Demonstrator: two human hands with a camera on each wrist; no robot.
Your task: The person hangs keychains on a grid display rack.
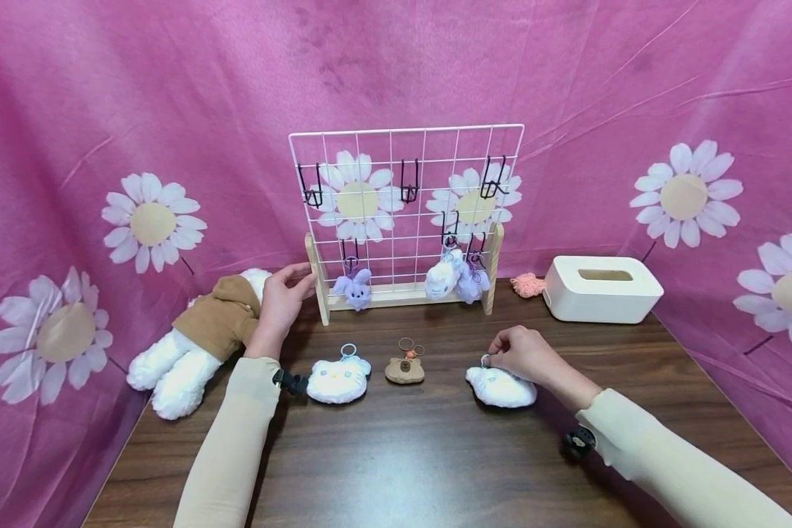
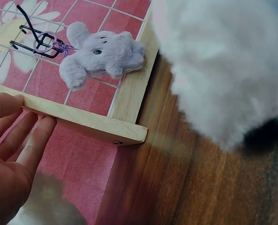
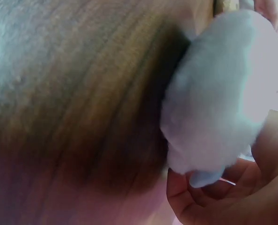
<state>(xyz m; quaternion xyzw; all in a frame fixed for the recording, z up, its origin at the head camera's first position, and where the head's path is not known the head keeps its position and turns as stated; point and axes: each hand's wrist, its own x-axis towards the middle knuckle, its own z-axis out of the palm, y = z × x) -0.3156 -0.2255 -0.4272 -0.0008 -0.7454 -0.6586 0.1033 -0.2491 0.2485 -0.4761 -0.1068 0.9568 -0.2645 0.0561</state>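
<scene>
At the left wooden post (image 2: 90, 119) of a white wire grid rack (image 1: 408, 130), my left hand (image 1: 284, 299) rests its nearly straight fingertips against the outer side. A purple bunny plush keychain (image 2: 101, 51) hangs from a black hook close by. My right hand (image 1: 524, 356) pinches the ring at the top of a white plush keychain (image 1: 501, 389), low over the table. In the right wrist view, the plush's body covers part of the fingers (image 3: 181, 199). Between the hands lie a white cat-faced plush keychain (image 1: 338, 381) and a small brown plush keychain (image 1: 405, 370).
More plush keychains, one white (image 1: 442, 277) and one purple (image 1: 473, 284), hang at the rack's right. Several black hooks are on the grid. A white stuffed toy in a brown hoodie (image 1: 214, 323) lies left; a white tissue box (image 1: 600, 301) and a pink plush (image 1: 526, 285) sit right.
</scene>
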